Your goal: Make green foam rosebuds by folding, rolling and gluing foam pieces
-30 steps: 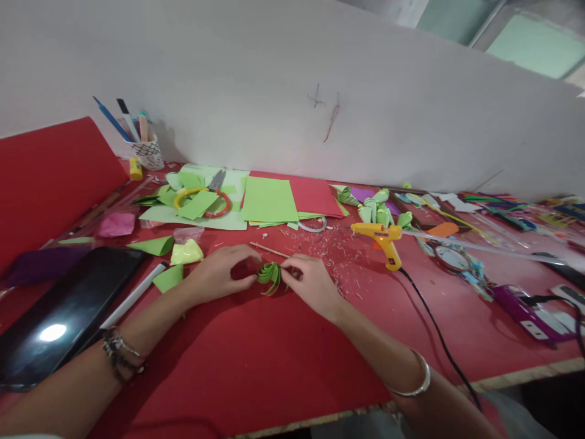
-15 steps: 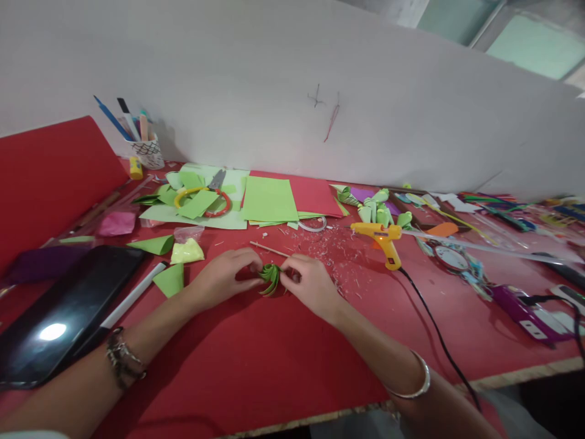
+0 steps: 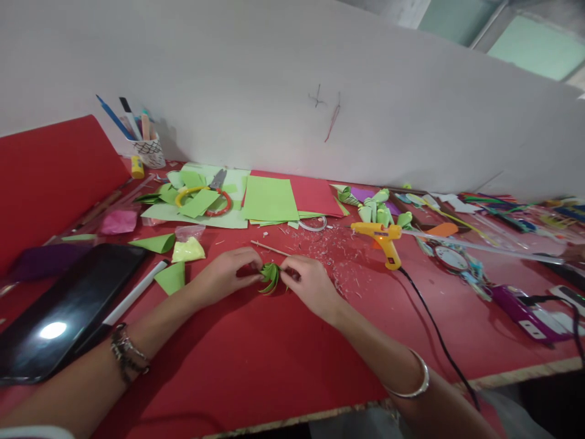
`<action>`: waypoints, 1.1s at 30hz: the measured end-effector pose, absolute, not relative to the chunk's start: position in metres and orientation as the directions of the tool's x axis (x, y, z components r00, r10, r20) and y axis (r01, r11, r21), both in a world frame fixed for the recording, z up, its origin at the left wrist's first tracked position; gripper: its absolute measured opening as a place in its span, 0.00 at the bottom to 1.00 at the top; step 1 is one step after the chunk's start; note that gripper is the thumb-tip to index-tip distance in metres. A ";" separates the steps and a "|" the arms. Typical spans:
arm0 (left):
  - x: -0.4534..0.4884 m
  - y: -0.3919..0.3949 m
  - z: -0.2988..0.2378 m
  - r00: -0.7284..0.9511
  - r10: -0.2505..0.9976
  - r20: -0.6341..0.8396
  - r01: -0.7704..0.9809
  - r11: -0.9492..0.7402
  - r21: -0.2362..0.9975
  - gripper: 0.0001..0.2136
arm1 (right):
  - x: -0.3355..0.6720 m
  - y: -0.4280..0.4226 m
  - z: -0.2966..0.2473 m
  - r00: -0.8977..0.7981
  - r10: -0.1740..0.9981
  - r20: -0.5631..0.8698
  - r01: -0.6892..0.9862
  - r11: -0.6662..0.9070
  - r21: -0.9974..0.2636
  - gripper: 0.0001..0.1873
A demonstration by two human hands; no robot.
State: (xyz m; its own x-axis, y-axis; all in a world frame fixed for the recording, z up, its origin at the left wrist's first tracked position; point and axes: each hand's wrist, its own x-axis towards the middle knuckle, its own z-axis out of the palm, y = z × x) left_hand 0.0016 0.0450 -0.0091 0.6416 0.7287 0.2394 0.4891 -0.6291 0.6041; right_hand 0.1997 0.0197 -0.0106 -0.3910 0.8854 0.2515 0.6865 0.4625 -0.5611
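Between my two hands, just above the red tabletop [image 3: 274, 366], is a small green paper piece with curled strips [image 3: 270, 277]. My left hand [image 3: 233, 274] pinches its left side with thumb and forefinger. On its right side, the fingers of my right hand [image 3: 308, 283] are closed on the edge. Just behind lies a thin wooden stick [image 3: 269, 248]. Left of my left hand are a green paper cone [image 3: 172, 278], another green cone [image 3: 158, 243] and a small bag of yellow material [image 3: 188, 250].
A yellow glue gun [image 3: 386, 241] lies to the right, its black cord running off the front edge. Scissors [image 3: 214, 198] and green paper sheets [image 3: 270, 198] lie behind. A black tablet-like slab [image 3: 68, 311] and a white marker [image 3: 132, 296] lie left. Another person's hand [image 3: 573, 253] shows at far right.
Both hands stay around the green paper piece with barely any movement. At the far right edge, another person's hand has come into view.
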 end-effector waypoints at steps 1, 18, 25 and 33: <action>0.001 0.045 -0.009 0.642 0.729 0.237 0.491 -0.628 0.604 0.04 | 0.200 0.020 -0.011 -0.392 0.885 0.252 0.683 0.464 -0.565 0.04; 0.002 0.045 -0.009 0.629 0.742 0.233 0.494 -0.612 0.618 0.05 | 0.197 0.019 -0.013 -0.393 0.887 0.243 0.658 0.456 -0.599 0.05; 0.001 0.045 -0.011 0.623 0.745 0.239 0.478 -0.604 0.638 0.05 | 0.197 0.018 -0.012 -0.406 0.881 0.242 0.646 0.464 -0.606 0.06; 0.002 0.045 -0.011 0.613 0.755 0.234 0.475 -0.588 0.654 0.04 | 0.197 0.020 -0.013 -0.415 0.875 0.249 0.633 0.474 -0.612 0.06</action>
State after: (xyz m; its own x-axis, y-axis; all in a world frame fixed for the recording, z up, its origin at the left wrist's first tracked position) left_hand 0.0017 0.0446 -0.0109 0.6130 0.7548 0.2336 0.4753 -0.5885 0.6540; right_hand 0.1972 0.0201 -0.0128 -0.4148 0.8752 0.2488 0.6327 0.4740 -0.6123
